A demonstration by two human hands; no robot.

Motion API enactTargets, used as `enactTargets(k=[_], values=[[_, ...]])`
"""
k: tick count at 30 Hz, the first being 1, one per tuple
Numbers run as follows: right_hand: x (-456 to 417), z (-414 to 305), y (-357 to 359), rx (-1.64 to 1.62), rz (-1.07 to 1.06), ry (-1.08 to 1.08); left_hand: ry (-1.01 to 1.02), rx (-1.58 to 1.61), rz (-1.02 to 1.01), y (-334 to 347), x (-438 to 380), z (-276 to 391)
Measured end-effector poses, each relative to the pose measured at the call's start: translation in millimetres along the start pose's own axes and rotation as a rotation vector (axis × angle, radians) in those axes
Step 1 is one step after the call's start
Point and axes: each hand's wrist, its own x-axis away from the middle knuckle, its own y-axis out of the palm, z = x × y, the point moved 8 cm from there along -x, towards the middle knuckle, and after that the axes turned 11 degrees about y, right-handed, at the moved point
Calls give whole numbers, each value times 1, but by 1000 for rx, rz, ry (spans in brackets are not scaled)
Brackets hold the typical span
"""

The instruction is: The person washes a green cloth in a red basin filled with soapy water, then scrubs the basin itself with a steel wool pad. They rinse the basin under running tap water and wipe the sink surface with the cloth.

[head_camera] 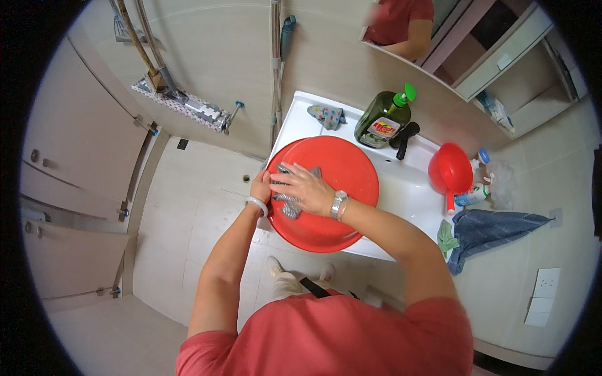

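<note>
A large red plastic basin (350,171) stands on the left part of the white washbasin counter, overlapping the sink bowl. My left hand (262,188), with a pale bangle at the wrist, is at the basin's left rim, its fingers at the edge of a grey patterned cloth (291,209). My right hand (305,188), wearing a metal watch, lies over the cloth with its fingers spread and presses it against the basin's red surface. Parts of the cloth show between and around the fingers. How firmly the left fingers grip is hard to see.
Behind the basin are a spotted rag (328,116), a green pump bottle (383,120) and a black faucet (403,138). A red dipper (449,169), bottles and a blue towel (494,232) are on the right. Mops (181,103) hang at left; a mirror cabinet (508,66) juts out above.
</note>
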Motion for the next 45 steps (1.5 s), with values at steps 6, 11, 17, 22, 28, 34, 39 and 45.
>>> enactTargets(k=[6,11,17,22,28,34,39,45], values=[[71,-28,1,-1,-271,-99,116,-255,53,1,7,21],[-13,-2,0,129,54,-143,182,-199,-18,5,8,27],[-27,34,-4,221,222,88,159,-112,21,9,-2,13],[-8,-8,-12,165,264,31,212,1,-43,-3,-10,-16],[32,128,-66,249,374,546,191,-267,136,-4,9,37],[150,100,-61,263,458,717,174,-227,111,-7,-10,10],[97,20,-18,252,349,595,207,-292,9,0,-9,20],[91,75,-59,319,475,642,177,-204,41,-10,-10,6]])
